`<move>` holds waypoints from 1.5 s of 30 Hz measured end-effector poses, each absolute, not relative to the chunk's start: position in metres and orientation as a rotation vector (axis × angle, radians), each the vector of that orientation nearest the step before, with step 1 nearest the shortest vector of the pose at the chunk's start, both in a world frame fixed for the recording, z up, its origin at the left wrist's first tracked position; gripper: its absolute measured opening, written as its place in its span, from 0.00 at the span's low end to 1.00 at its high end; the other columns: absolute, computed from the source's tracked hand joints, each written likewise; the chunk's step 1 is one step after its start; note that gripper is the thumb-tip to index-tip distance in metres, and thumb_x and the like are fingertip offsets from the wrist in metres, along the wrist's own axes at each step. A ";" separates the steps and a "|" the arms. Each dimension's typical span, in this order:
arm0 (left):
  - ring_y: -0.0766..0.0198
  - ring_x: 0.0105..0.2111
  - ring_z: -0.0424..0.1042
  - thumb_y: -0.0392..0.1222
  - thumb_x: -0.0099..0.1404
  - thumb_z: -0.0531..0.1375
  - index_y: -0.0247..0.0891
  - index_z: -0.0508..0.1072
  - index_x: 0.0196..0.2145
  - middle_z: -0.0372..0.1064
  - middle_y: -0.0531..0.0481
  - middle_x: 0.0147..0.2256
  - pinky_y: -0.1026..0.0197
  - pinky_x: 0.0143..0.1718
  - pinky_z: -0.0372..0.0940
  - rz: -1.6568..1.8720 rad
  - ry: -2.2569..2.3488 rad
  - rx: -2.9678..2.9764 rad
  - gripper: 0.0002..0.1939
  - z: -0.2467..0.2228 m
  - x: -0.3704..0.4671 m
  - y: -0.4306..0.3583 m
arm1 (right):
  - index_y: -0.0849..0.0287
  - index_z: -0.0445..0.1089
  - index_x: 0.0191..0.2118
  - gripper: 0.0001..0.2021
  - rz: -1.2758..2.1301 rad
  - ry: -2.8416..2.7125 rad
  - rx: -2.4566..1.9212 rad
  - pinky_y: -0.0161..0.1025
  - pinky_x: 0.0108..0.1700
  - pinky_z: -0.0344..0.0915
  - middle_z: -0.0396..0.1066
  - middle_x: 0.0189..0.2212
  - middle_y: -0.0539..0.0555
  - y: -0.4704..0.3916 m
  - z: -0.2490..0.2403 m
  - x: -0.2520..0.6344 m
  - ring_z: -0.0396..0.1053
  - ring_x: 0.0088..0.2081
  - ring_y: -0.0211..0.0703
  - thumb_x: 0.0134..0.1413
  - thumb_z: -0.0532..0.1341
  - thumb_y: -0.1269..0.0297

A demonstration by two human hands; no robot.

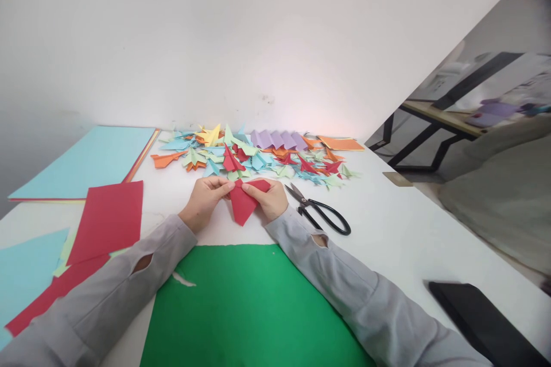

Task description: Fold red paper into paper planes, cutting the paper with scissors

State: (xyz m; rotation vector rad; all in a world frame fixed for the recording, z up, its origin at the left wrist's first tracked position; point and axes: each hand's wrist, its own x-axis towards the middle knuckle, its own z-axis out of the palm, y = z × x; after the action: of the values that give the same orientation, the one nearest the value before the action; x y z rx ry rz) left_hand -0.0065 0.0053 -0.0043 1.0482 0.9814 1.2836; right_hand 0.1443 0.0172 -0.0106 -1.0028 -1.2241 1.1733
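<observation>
Between my two hands is a piece of folded red paper (pixel 243 206), its pointed end facing down toward me. My left hand (pixel 207 199) pinches its upper left edge between thumb and fingers. On the other side, my right hand (pixel 270 198) grips the upper right part, thumb pressed on the front. The paper is raised just above the far edge of a green sheet (pixel 258 304). Close to my right hand lies a pair of black-handled scissors (pixel 316 206), blades slightly apart. Behind the hands spreads a heap of small folded paper planes (pixel 235 160) in several colours.
Large coloured sheets (pixel 94 155) are stacked at the back left, with a red paper rectangle (pixel 109 218) and blue paper (pixel 30 275) nearer. Orange paper (pixel 342 143) lies by the wall (pixel 241 40). A black flat object (pixel 482 315) rests at the right. Another person's clothing (pixel 499 183) shows beyond the table.
</observation>
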 end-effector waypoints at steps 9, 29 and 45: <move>0.68 0.21 0.64 0.46 0.44 0.68 0.34 0.73 0.20 0.68 0.52 0.18 0.63 0.26 0.60 1.262 1.012 1.073 0.12 0.001 -0.005 0.003 | 0.61 0.73 0.20 0.12 1.216 -1.238 -1.023 0.37 0.25 0.60 0.71 0.18 0.51 0.016 -0.011 0.143 0.64 0.21 0.37 0.29 0.70 0.58; 0.66 0.26 0.65 0.45 0.47 0.67 0.36 0.75 0.21 0.70 0.51 0.22 0.62 0.31 0.59 1.202 1.037 1.291 0.10 -0.002 -0.007 0.002 | 0.61 0.70 0.17 0.13 1.281 -1.401 -0.976 0.34 0.22 0.54 0.65 0.14 0.47 0.016 -0.017 0.146 0.58 0.18 0.33 0.31 0.70 0.57; 0.68 0.22 0.59 0.47 0.49 0.66 0.36 0.70 0.17 0.63 0.55 0.18 0.64 0.26 0.55 1.188 1.115 1.341 0.14 0.001 -0.005 0.001 | 0.61 0.68 0.17 0.12 1.253 -1.489 -0.997 0.35 0.24 0.53 0.64 0.14 0.47 0.014 -0.015 0.145 0.57 0.19 0.34 0.34 0.68 0.58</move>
State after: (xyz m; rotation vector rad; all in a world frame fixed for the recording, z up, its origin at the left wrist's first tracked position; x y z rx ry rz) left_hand -0.0054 0.0011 0.0010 1.3411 1.1147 1.1878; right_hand 0.1450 0.0137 -0.0147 -0.9974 -1.4888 1.2527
